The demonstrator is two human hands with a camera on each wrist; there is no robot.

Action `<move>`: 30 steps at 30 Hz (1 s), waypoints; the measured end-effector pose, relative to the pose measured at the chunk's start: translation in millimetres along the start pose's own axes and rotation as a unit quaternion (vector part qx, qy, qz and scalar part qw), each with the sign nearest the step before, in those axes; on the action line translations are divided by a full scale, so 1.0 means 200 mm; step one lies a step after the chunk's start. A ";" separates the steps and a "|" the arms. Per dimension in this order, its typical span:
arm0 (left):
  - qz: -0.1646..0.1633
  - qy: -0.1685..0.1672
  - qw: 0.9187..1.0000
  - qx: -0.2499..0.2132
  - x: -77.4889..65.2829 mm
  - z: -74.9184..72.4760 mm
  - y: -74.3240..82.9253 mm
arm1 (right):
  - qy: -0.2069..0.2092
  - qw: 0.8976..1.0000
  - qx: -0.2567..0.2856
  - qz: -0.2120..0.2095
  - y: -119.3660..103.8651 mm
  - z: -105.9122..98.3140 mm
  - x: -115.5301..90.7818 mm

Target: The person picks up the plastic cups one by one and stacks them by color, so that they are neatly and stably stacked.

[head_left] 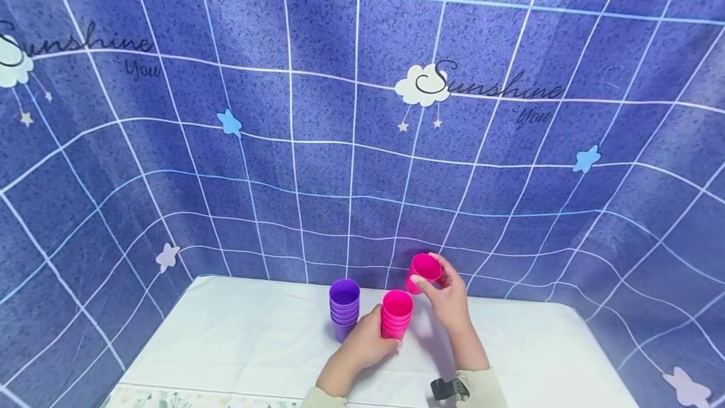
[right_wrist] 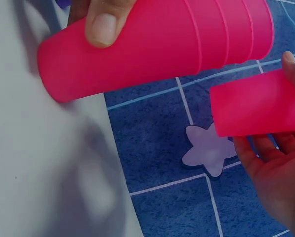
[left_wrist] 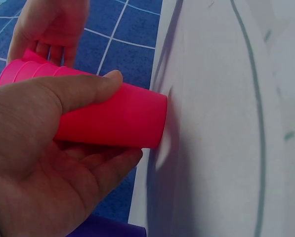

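A stack of nested pink cups [head_left: 397, 307] is gripped by my left hand [head_left: 367, 340], thumb on one side and fingers on the other. In the left wrist view the lowest cup of the pink stack [left_wrist: 122, 116] has its base at or very near the white surface. My right hand [head_left: 450, 298] holds a single pink cup [head_left: 423, 272] between thumb and fingers, up and to the right of the stack. In the right wrist view that single cup [right_wrist: 258, 104] is apart from the stack. Left of my left hand stands a stack of nested purple cups [head_left: 344, 307].
The cups are on a white-covered table [head_left: 255, 326], with a floral-patterned strip [head_left: 170, 397] along its near left edge. Behind hangs a blue grid-patterned cloth [head_left: 323, 162] with clouds and stars. A black band [head_left: 447, 389] is around my right wrist.
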State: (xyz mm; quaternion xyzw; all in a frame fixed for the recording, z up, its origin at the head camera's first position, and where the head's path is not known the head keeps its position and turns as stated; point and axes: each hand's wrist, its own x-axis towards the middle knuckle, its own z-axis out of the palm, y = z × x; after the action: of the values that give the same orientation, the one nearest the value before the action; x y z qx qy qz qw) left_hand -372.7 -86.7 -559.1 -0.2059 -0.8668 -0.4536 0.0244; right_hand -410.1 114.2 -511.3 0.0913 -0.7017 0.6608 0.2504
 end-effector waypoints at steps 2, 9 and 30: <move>0.000 -0.001 1.000 0.000 0.00 0.00 0.00 | -0.002 1.000 0.002 0.002 -0.01 0.00 0.00; 0.003 -0.001 1.000 0.005 -0.01 -0.01 0.01 | -0.009 1.000 0.018 -0.005 -0.05 0.00 0.00; -0.001 -0.001 1.000 0.004 0.00 0.00 0.01 | -0.036 0.997 0.062 -0.030 -0.17 -0.02 -0.01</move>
State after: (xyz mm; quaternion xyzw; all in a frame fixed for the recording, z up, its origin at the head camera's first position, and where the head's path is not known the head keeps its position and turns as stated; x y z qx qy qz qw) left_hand -371.6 -85.9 -556.5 -0.2056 -0.8689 -0.4496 0.0244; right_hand -391.2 113.9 -482.1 0.1516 -0.6650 0.6913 0.2383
